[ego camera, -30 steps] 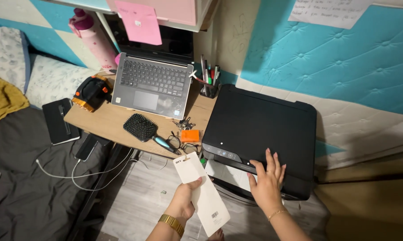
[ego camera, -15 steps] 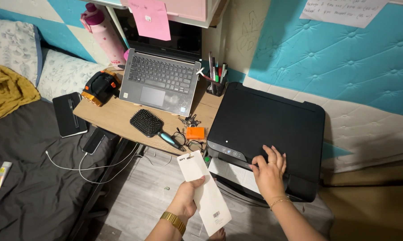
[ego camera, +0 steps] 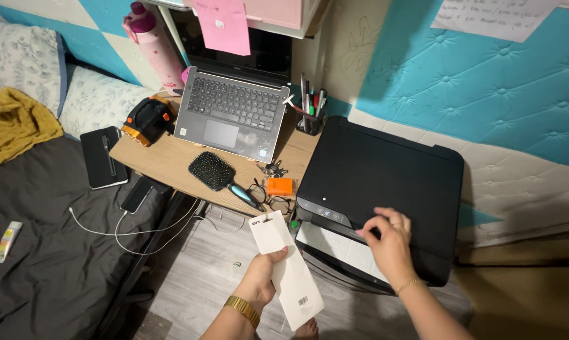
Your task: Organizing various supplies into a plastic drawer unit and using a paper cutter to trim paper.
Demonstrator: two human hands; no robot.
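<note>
My left hand [ego camera: 260, 278] grips a long white card [ego camera: 286, 271] with a hang hole at its top, held tilted over the floor. My right hand [ego camera: 390, 242] rests on the front edge of a black printer [ego camera: 385, 176], fingers curled at the lid's lip beside the control panel [ego camera: 327, 213]. White paper [ego camera: 341, 247] shows in the printer's front tray just under that hand. A gold watch sits on my left wrist and a thin bracelet on my right.
A small wooden desk [ego camera: 158, 160] holds an open laptop [ego camera: 233, 113], a black hairbrush [ego camera: 216, 174], glasses, keys, an orange block [ego camera: 279, 186], a pen cup [ego camera: 310, 123] and an orange-black gadget. A pink bottle stands behind. A bed with dark sheet, notebook and cables lies left.
My right hand's fingers have curled from flat on the printer top to hooking its front edge, and more white paper shows in the tray. The view has shifted slightly.
</note>
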